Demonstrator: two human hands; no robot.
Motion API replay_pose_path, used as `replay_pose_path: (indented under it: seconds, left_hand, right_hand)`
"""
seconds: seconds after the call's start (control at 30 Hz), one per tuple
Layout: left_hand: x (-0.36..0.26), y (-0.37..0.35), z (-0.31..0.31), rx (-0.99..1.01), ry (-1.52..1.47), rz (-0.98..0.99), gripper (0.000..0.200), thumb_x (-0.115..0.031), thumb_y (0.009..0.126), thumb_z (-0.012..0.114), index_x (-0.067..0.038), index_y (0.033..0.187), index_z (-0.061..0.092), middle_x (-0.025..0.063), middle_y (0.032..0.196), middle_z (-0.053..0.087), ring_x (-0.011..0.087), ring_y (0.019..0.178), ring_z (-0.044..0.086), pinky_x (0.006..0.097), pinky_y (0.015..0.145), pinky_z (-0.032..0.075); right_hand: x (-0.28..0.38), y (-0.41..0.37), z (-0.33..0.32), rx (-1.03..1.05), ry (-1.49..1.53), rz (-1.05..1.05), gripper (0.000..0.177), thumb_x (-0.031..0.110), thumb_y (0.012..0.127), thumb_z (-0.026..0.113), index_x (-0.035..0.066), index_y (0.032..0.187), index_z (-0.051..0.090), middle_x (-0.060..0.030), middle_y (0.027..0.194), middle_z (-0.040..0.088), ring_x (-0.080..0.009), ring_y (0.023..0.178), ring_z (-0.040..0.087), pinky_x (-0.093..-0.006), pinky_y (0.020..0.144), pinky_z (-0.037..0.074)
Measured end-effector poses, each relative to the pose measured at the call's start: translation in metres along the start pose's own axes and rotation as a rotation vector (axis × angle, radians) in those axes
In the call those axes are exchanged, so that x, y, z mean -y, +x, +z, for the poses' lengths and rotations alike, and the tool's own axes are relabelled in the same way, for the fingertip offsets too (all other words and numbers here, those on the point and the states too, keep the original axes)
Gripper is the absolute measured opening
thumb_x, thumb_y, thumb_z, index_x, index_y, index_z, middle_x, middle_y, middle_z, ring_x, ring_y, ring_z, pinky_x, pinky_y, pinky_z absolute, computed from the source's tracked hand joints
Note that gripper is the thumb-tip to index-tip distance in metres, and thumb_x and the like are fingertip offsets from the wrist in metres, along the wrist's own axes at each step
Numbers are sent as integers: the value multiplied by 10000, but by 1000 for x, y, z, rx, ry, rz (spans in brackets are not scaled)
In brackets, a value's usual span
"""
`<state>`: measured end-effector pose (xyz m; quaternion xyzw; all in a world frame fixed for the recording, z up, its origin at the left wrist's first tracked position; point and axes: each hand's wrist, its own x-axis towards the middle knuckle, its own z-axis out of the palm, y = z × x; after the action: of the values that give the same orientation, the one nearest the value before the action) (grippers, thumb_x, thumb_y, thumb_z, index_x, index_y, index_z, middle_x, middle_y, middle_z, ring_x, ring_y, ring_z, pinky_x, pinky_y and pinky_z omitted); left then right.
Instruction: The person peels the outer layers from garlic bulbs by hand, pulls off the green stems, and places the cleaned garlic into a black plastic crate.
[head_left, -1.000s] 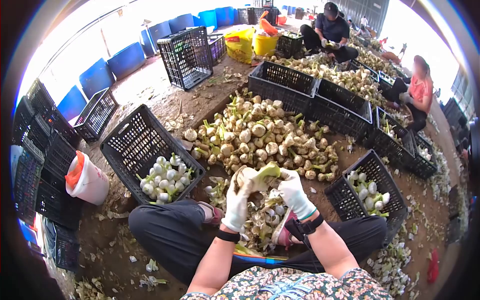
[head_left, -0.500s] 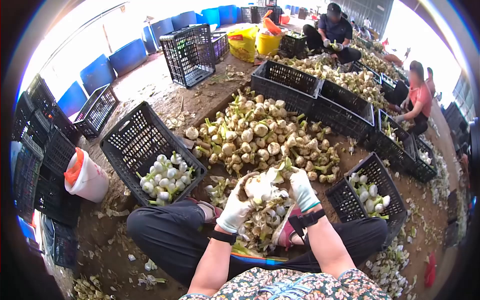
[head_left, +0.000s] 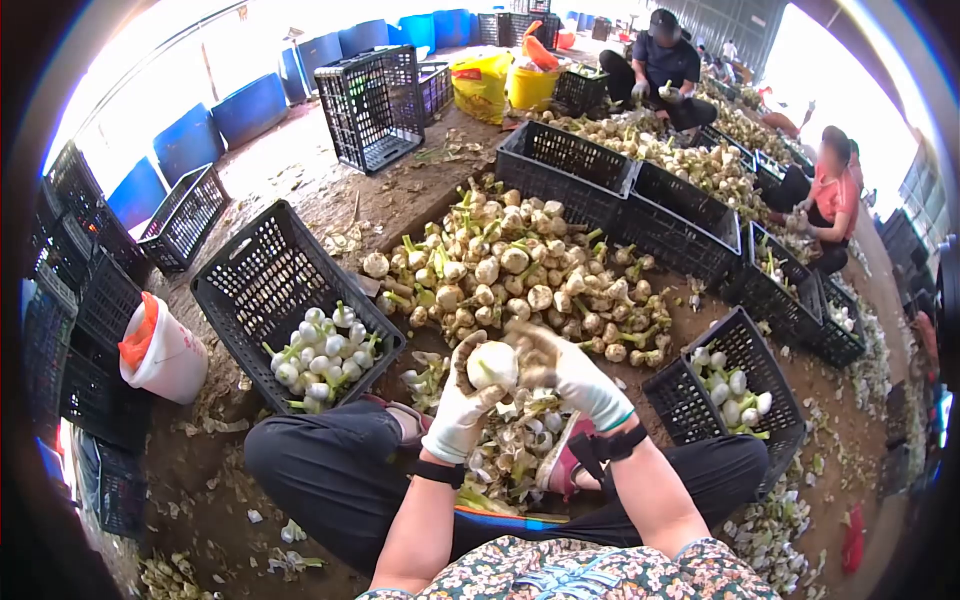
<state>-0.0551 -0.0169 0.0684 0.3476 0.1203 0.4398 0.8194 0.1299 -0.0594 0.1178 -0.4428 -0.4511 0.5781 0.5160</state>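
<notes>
My left hand (head_left: 463, 405), in a soiled white glove, is closed round a white garlic bulb (head_left: 492, 366) whose outer skin is off at the front. My right hand (head_left: 580, 378), gloved too, is beside the bulb, its fingers smeared by motion. Below both hands, peeled garlic skins (head_left: 515, 450) are heaped between my legs. Just beyond lies a large pile of unpeeled garlic (head_left: 530, 265) with stubs of green stem. A tilted black crate (head_left: 262, 262) on the left holds clean white bulbs (head_left: 325, 350); another black crate (head_left: 775, 372) on the right holds more of them (head_left: 735, 392).
Black crates (head_left: 565, 185) line the far side of the pile. A white bucket (head_left: 172, 355) with an orange bag stands left, near stacked crates (head_left: 95, 300). Two co-workers (head_left: 665, 65) (head_left: 832, 195) sit at the back right. Skins litter the dirt floor.
The loose skin around the bulb has come away, leaving it bare and white in my left hand. My right hand has moved left towards the bulb.
</notes>
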Motion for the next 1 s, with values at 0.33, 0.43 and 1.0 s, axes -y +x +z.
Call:
replay_pose_path:
  seconds: [0.33,0.43,1.0]
  left_hand:
    - [11,0,-7,-363,59,-4,362,-268,937,677,-31,1193,580,74,1039,648,146,876,649,295,809,548]
    - [1,6,-11,-202,150,166,560,-187,837,793,-20,1297,519,74,1150,624,161,1006,626,306,892,524]
    - [1,7,-16,-372,29,149,441,-51,859,738,-41,1246,527,64,1070,640,159,947,637,291,859,543]
  right_hand:
    - [-68,15,-23,-265,-1036,-201,218,118,816,631,90,1015,717,-147,887,691,-328,879,666,-380,796,518]
    - [-65,14,-32,-274,-980,-38,219,187,859,696,40,1022,700,-144,928,696,-268,862,666,-366,768,522]
    - [-26,-7,20,-140,-1103,-295,452,14,715,615,57,1161,666,-166,1086,669,-342,1077,613,-402,918,493]
